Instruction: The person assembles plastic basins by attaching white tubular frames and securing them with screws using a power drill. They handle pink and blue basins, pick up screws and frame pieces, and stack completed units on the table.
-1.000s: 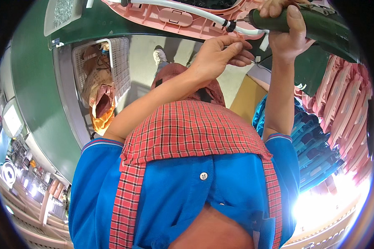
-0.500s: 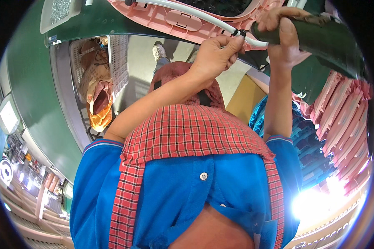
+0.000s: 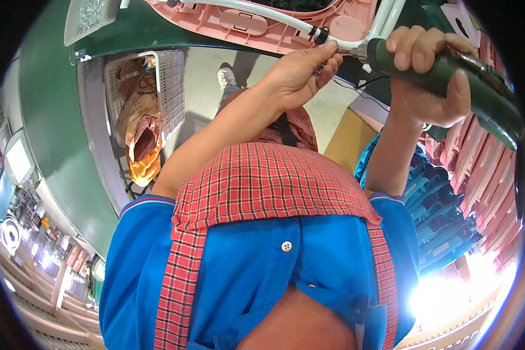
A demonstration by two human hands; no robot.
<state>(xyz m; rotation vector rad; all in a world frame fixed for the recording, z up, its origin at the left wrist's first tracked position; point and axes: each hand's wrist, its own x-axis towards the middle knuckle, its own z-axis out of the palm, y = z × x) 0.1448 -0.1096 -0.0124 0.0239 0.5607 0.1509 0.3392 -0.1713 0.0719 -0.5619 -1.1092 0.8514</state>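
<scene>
My right hand (image 3: 430, 70) is wrapped around a dark green power screwdriver (image 3: 384, 57). Its metal nose points left, just below the white tube (image 3: 262, 16). Thumb and forefinger of my left hand (image 3: 303, 79) are pinched together at the tip of the bit; whatever small thing lies between them is too hidden to name. Just above those fingertips, a black clip (image 3: 321, 35) sits around the tube. The tube runs along a pink plastic frame (image 3: 216, 18) at the table's near edge.
A clear bin of small metal pieces (image 3: 88, 14) stands at the far left on the green table (image 3: 55, 134). Below is a white basket (image 3: 172, 87) with bags. At right are stacked blue parts (image 3: 443, 216) and pink parts (image 3: 484, 163); a cardboard box (image 3: 350, 137) is nearby.
The screwdriver has come away from the black clip, moving slightly down and right. My left fingers have left the clip and now pinch at the bit's tip.
</scene>
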